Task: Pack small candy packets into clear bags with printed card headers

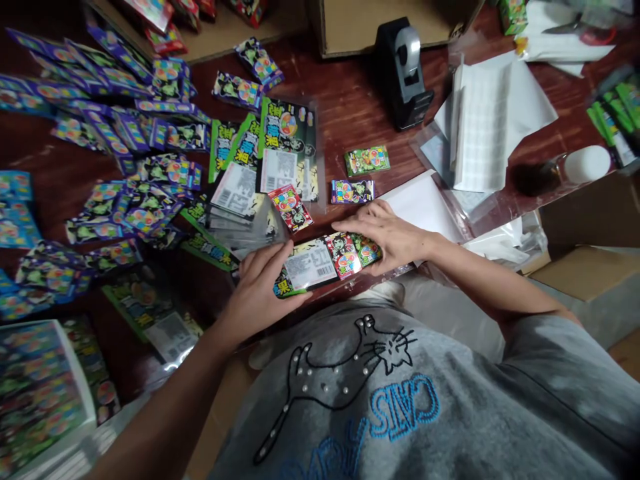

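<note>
A printed packaging card [310, 264] with a white label panel lies at the table's front edge. My left hand [263, 280] is closed around the card's left end, fingers over the far edge and thumb along the near one. At its right end, a red candy packet [344, 255] and a green candy packet [367, 249] sit side by side. My right hand [393, 233] grips the green packet, its fingertips reaching over the red one. Just beyond lie a tilted red packet [291, 209], a purple packet [352, 191] and a green packet [367, 161].
Many purple packets [150, 200] heap on the left. Clear-sleeved printed cards [287, 140] overlap behind my left hand. A black tape dispenser [403, 73], label sheets [483, 127] and a white-capped bottle [585, 165] stand right. Cardboard boxes [390, 27] line the back.
</note>
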